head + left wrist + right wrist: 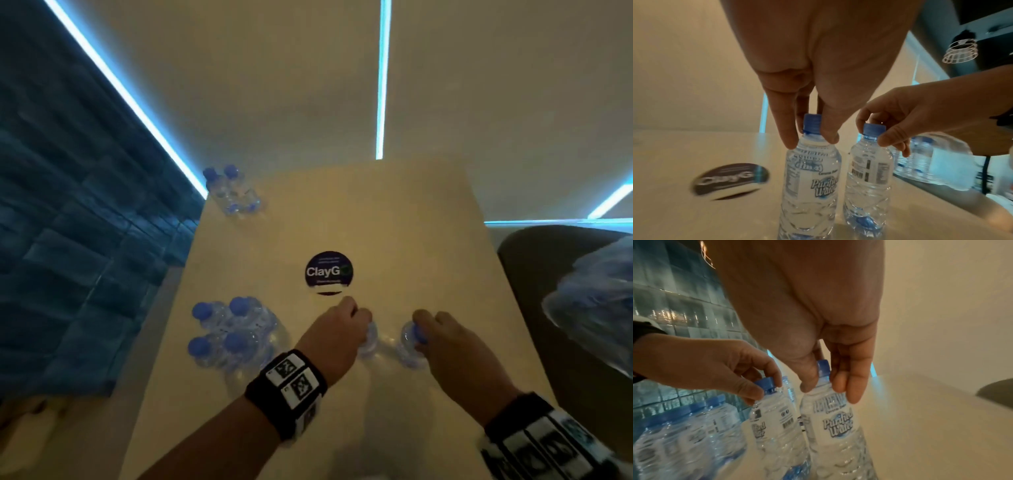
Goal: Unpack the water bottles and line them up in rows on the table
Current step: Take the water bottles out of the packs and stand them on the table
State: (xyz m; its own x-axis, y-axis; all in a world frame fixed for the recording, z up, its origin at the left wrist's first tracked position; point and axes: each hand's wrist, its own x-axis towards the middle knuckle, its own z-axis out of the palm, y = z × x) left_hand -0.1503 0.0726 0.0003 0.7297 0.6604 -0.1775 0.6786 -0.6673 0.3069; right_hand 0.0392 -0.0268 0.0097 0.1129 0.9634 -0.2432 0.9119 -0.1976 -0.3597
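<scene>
Clear bottles (809,175) stand apparently touching, each hand's (337,329) fingers (785,129) pinching one's neck.

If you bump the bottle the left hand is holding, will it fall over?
Probably quite easily. The bottle is tall and narrow and stands upright on the smooth table, so a sideways push could tip it. It looks full, which may steady it a bit. The left hand pinches only the neck under the cap.

Beige walls (274,85) with blue light strips (383,78), teal tiled wall (68,205) left.
</scene>
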